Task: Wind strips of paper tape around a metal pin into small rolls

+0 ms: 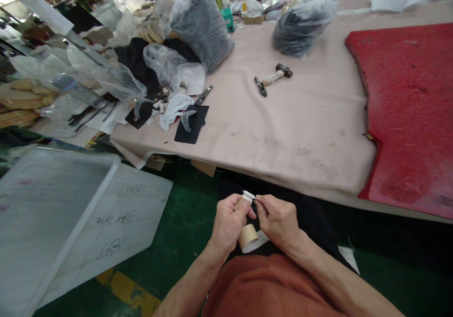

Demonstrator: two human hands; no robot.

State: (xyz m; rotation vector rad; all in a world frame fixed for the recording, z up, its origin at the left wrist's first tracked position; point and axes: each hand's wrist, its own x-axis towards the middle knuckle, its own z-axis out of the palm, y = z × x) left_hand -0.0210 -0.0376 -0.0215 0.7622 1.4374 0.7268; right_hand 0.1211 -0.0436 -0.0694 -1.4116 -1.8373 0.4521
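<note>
Lower left of frame: pale bin (134, 208), cut off at left edge, handwriting on its side unreadable. Upper left: stuffed plastic bag (201, 29) on the bench (311, 133); black panel (198, 129) near the front edge. Lower centre: left hand (226, 220), fingers closed on small white piece (248, 196), off the bench, above the lap (314, 218). Just below: tan roll (248, 234), white strip (262, 240) beside it. Adjoining: right hand (279, 215), fingers pinched together at the piece's right end; cannot tell what, if anything, between them. Upper right of centre: hammer (274, 76). Right: red board (410, 119), cut off at right edge.

Risks, as judged: white piece liable to slip, given so small a grip; possible drop to green floor (191, 213), with nothing but the lap beneath. Roll liable to tumble, if only loosely propped.

Hard to make out: dark speck at right fingertips; roll's support, behind left hand; far-left clutter, blurred.
</note>
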